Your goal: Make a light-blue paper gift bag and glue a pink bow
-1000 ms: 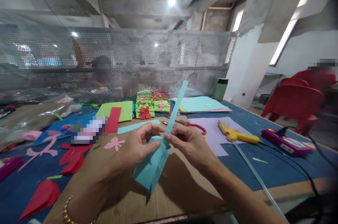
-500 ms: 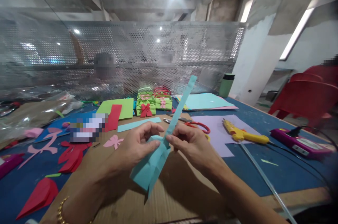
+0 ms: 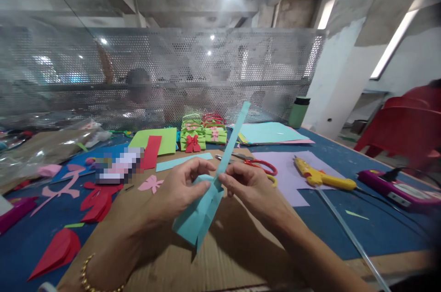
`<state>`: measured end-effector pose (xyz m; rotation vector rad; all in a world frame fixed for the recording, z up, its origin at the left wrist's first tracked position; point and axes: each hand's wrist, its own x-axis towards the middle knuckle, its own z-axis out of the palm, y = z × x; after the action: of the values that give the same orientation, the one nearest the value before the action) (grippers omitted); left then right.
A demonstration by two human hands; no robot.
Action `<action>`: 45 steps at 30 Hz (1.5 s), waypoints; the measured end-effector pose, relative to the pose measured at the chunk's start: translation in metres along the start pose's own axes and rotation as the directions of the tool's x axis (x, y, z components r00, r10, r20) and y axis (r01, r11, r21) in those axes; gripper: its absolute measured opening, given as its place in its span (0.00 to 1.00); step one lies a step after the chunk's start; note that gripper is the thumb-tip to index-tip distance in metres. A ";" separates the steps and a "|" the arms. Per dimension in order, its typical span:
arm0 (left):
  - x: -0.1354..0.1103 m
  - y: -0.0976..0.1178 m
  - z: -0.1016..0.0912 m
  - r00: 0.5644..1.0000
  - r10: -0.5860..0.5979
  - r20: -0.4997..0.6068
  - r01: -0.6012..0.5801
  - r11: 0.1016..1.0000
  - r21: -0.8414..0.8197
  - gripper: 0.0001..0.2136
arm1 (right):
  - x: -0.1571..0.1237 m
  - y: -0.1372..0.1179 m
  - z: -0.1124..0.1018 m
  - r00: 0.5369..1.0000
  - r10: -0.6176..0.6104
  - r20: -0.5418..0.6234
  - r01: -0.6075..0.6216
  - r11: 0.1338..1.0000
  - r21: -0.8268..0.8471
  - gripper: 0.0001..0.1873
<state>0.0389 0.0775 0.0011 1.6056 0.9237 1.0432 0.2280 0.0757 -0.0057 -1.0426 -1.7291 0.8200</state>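
Observation:
Between my hands is a light blue folded paper bag, tilted above a brown board. My left hand grips its upper edge, thumb on the near side. A long light blue paper strip rises from the bag's top, leaning to the right. My right hand pinches the strip's lower end against the bag's edge; the exact contact is hidden by the fingers. Beyond my hands lie red-handled scissors and another light blue strip. A pink paper bow lies left of my left hand.
A yellow glue gun with a clear glue stick rests on purple paper at right, beside a purple power strip. Small green paper bags stand at the back. Red paper pieces lie left. A green bottle stands far right.
The view has shifted slightly, so the surroundings sit a little farther right. The paper strip's top has tipped slightly left and down; both hands keep their hold.

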 end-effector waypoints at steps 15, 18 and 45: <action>0.008 -0.013 -0.003 0.989 0.019 -0.148 -0.024 0.999 -0.033 0.18 | -0.003 0.011 0.012 0.990 0.076 0.119 -0.078 0.997 0.017 0.08; 0.008 -0.010 -0.003 0.989 0.008 -0.148 -0.017 0.998 -0.063 0.20 | -0.005 0.009 0.006 0.984 0.088 0.156 -0.102 0.991 0.086 0.09; 0.004 -0.021 0.008 0.999 -0.050 -0.014 0.050 0.999 0.012 0.19 | -0.007 0.016 0.007 0.998 -0.028 0.063 0.018 0.989 0.149 0.14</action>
<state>0.0458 0.0842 -0.0198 1.5790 0.9760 1.0166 0.2276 0.0753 -0.0246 -0.9037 -1.7032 0.9614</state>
